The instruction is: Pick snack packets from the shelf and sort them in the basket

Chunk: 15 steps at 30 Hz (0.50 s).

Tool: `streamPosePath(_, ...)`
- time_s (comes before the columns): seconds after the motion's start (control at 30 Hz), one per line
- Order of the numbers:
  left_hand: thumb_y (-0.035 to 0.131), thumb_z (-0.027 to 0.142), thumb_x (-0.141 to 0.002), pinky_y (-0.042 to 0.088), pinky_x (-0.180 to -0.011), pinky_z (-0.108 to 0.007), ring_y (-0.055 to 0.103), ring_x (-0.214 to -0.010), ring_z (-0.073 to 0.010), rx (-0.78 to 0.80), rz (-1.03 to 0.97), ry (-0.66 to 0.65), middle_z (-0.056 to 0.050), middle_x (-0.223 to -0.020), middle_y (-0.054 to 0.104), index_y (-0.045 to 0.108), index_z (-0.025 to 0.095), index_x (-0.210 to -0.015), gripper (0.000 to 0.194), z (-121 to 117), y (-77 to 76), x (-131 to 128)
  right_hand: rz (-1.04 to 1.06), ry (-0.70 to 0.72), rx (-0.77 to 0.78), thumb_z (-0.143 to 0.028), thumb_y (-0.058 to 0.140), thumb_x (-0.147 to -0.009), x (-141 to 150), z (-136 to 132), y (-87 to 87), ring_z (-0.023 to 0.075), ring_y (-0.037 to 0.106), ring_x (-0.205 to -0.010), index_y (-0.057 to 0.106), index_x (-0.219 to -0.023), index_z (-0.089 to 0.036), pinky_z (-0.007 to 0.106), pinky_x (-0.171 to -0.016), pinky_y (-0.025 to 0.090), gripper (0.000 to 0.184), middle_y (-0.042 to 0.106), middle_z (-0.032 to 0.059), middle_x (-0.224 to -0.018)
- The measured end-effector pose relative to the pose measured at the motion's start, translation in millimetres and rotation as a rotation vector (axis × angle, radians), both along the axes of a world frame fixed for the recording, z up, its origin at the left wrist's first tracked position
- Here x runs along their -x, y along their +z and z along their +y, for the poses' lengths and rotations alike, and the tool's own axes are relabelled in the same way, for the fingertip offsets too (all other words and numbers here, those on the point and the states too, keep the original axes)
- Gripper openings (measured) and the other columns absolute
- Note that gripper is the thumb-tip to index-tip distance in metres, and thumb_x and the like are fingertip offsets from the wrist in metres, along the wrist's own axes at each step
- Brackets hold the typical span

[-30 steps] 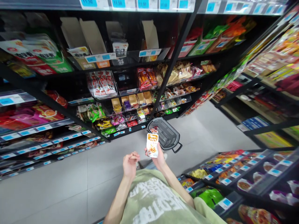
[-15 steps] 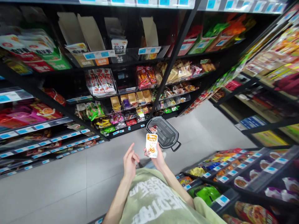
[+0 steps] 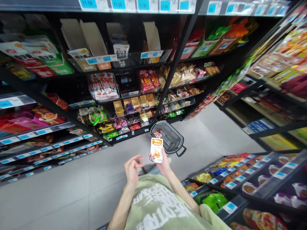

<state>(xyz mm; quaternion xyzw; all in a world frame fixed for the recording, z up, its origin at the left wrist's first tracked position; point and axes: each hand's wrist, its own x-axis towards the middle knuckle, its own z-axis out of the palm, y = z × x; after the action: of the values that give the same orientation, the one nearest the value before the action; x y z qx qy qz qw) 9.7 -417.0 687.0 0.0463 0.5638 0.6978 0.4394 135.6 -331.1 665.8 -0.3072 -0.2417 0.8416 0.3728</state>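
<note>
My right hand (image 3: 163,161) holds a small white and orange snack packet (image 3: 156,149) upright in front of my chest. My left hand (image 3: 132,166) hovers just left of the packet with its fingers loosely spread and nothing in it. On the floor beyond the packet sits a dark grey shopping basket (image 3: 170,138) with a small red and white packet (image 3: 157,134) inside it at its near left end.
Black shelves full of snack packets (image 3: 103,84) run along the left and far side of the aisle. More shelves with packets and blue price tags (image 3: 240,179) stand close on my right. The grey tiled floor (image 3: 72,188) runs between them.
My left hand's fingers opened and straightened beside the packet, then curled loosely again. The right hand and packet stayed almost still.
</note>
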Motion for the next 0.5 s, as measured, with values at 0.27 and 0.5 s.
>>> streamPosePath(0.27,0.055,0.02,-0.069,0.049,-0.066,-0.027,0.067,-0.064,-0.02,-0.004,0.04,-0.071,-0.005,-0.048,0.066,0.072,0.013,-0.079,0.021,3.5,-3.2,-0.7,0.011,0.03,0.008,-0.06,0.039,-0.09,3.9,2.5,-3.8,0.0187,0.063,-0.062,0.062,-0.104,-0.016,0.03,-0.062,0.046,0.051,0.071,0.0084,-0.081)
streamPosePath(0.5,0.068,0.025,-0.068,0.043,-0.056,-0.022,0.06,-0.05,-0.0151,0.008,0.052,-0.099,0.005,-0.032,0.048,0.069,0.014,-0.077,0.014,4.5,-5.5,-1.3,0.005,0.039,0.026,-0.061,0.04,-0.089,7.3,3.9,-2.3,0.0191,0.063,-0.06,0.062,-0.103,-0.016,0.029,-0.059,0.045,0.052,0.071,0.0085,-0.079)
